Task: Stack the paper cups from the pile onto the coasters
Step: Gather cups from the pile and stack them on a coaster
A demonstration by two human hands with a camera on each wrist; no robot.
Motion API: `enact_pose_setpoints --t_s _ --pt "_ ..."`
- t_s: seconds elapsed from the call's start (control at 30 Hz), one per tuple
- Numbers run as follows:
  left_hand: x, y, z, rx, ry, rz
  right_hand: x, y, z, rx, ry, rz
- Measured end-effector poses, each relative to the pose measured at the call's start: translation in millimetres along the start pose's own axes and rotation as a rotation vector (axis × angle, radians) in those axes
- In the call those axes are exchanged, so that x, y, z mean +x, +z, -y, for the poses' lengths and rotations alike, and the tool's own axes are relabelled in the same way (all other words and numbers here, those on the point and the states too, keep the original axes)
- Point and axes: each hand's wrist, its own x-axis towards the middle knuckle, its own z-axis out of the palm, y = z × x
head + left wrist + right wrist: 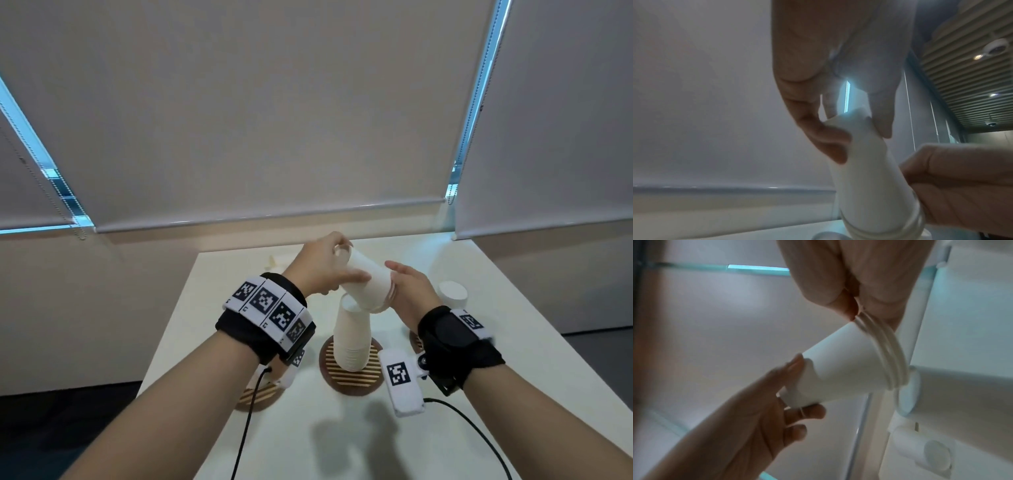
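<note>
Both hands hold a short nest of white paper cups point(368, 281) tilted in the air over the table. My left hand point(325, 270) pinches its narrow base end point(851, 123); my right hand point(407, 287) pinches the stacked rims point(885, 350). Just below them a tall stack of upturned cups point(352, 337) stands on the middle striped coaster point(352, 373). Another upturned cup point(452, 294) stands at the right, over a coaster point(416, 342) mostly hidden by my right wrist. A third coaster point(255, 394) lies at the left, partly hidden under my left wrist.
The white table point(308, 438) has its left edge close to the left coaster and its right edge beyond the single cup. A small pale object point(274, 262) lies at the far left of the table. Roller blinds point(274, 120) hang behind. Wrist cables trail over the near tabletop.
</note>
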Motion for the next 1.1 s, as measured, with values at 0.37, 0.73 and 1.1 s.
enact_pose_setpoints --t_s 0.37,0.73,1.1 --pt "12.8 44.0 -0.9 0.193 0.139 -0.192 11.2 -7.8 -15.4 -0.742 -0.046 0.207" --pt "26.7 63.4 53.0 0.044 -0.133 0.025 36.8 -12.6 -49.5 -0.998 0.046 0.357" --pt "118.2 35.6 125.7 -0.023 -0.667 -0.464 99.6 -15.9 -35.2 -0.948 0.035 0.210"
